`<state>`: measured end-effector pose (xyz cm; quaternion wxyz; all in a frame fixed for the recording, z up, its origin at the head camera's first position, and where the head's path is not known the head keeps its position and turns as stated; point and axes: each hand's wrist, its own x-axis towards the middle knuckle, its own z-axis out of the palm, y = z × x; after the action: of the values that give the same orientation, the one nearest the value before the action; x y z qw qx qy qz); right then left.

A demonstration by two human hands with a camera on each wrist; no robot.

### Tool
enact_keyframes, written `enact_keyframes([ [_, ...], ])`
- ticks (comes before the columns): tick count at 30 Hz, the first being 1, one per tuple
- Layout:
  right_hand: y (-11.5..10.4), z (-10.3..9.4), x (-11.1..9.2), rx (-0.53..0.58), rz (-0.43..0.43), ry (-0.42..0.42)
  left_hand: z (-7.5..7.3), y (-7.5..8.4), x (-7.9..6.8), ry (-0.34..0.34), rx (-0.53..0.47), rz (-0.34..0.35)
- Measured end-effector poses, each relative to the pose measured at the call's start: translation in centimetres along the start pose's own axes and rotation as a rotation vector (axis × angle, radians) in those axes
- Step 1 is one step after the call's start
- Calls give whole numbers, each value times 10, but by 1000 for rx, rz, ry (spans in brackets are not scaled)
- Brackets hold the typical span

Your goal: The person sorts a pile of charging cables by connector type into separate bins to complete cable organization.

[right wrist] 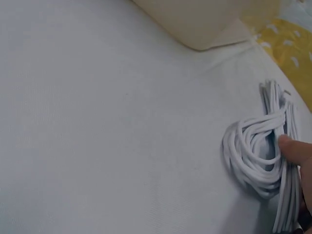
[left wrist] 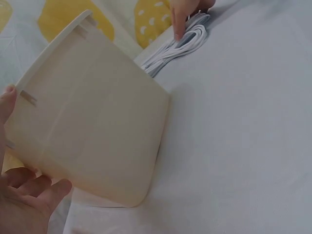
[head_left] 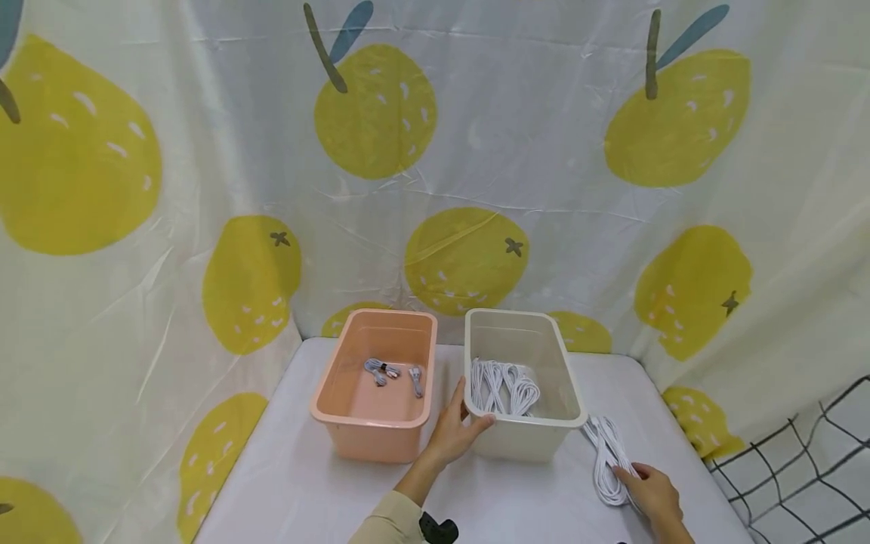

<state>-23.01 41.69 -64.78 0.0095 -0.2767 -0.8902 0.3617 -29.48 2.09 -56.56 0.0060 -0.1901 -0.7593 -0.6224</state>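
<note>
A cream plastic bin (head_left: 523, 442) stands on the table with several coiled white cables (head_left: 501, 387) inside. My left hand (head_left: 450, 431) grips its near left corner, thumb at the front rim and fingers along the left wall. In the left wrist view, the fingers (left wrist: 41, 187) lie against the bin's outer wall. To the right of the bin, my right hand (head_left: 649, 495) holds a looped white cable bundle (head_left: 607, 457) low over the table. The right wrist view shows the thumb pressed on the cable strands (right wrist: 253, 151); the other fingers are mostly hidden.
A peach-coloured bin (head_left: 370, 438) stands left of the cream one, holding small grey cables (head_left: 383, 370). Both bins sit on a white-covered table (head_left: 326, 506). A fruit-patterned curtain (head_left: 476, 166) hangs behind, and a black wire grid (head_left: 802, 461) is at the right.
</note>
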Motion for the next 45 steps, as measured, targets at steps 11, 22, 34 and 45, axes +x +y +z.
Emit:
enact_keyframes([
  [11,-11,6,-2,-1,14,31,-1,-1,1,-1,-15,-12],
  [22,-14,3,-1,253,112,73,-1,0,1,-8,-5,-44],
  [34,-21,-3,-3,354,122,153,0,1,-1,-8,7,-44],
  [45,-31,-10,2,345,58,222,0,0,-1,-1,-3,-5],
])
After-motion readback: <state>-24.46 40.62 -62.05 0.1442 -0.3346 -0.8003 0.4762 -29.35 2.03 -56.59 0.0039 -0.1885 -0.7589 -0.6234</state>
